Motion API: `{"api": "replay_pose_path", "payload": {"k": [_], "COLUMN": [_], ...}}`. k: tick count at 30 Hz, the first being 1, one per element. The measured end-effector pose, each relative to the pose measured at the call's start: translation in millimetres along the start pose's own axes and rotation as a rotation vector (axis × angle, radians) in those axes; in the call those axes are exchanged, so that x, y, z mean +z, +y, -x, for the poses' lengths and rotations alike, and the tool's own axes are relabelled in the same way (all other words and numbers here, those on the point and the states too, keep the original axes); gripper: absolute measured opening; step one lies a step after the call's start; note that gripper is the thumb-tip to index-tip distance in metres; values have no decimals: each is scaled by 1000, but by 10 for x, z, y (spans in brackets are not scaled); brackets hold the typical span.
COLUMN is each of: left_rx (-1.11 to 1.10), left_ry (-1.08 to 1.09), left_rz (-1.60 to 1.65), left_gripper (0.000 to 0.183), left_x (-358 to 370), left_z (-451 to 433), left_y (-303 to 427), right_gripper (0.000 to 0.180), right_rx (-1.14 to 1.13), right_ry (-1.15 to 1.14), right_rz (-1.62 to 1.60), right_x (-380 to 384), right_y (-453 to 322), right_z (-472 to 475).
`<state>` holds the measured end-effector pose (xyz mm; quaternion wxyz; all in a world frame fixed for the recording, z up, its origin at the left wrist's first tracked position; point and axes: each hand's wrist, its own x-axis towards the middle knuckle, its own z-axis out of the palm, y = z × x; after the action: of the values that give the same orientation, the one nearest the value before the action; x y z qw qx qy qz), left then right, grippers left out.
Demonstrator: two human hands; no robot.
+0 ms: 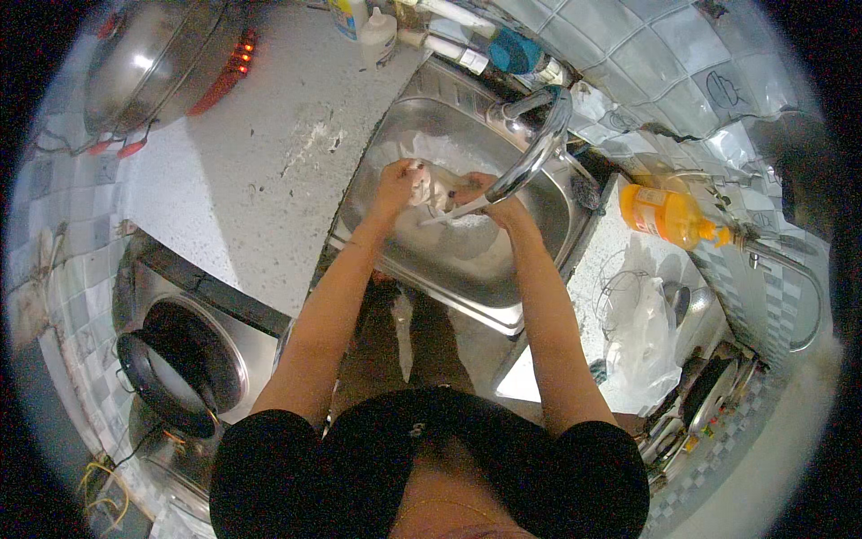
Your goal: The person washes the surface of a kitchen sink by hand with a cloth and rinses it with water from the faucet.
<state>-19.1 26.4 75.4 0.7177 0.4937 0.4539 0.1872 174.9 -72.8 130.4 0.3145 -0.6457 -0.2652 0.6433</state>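
Observation:
Both my hands are inside a stainless steel sink (431, 252), held over its basin. Between them is a pale, shiny, wet-looking item (436, 190) whose exact kind I cannot make out. My left hand (397, 183) grips its left side with curled fingers. On the other side my right hand (475, 185) holds it, partly hidden behind the spout of a chrome faucet (539, 153). From the spout a stream of water (441, 219) falls just in front of the item. Whitish water or suds (438, 148) lie in the basin beyond my hands.
Left of the sink runs a speckled counter (269, 202) with a lidded metal pan (148, 74) and a white squeeze bottle (378, 37). Black pans (168, 384) stand lower left. At right are an orange pump bottle (663, 212), a plastic bag (646, 350) and a wire rack (616, 286).

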Motion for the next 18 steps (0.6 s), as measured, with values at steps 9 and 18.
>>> {"api": "replay_pose_path", "payload": {"k": [9,18], "left_rx": [-610,-363], "left_ry": [160,113], "left_rz": [310,839], "left_gripper": [78,44], "left_x": [123,651], "left_z": [285,237], "left_y": [68,204], "right_gripper": [41,29], "right_rx": [-453,-313], "right_ry": [587,795], "right_rz": [365,336], "right_x": [517,616], "right_y": [-277,-194], "right_z": [290,-376]}}
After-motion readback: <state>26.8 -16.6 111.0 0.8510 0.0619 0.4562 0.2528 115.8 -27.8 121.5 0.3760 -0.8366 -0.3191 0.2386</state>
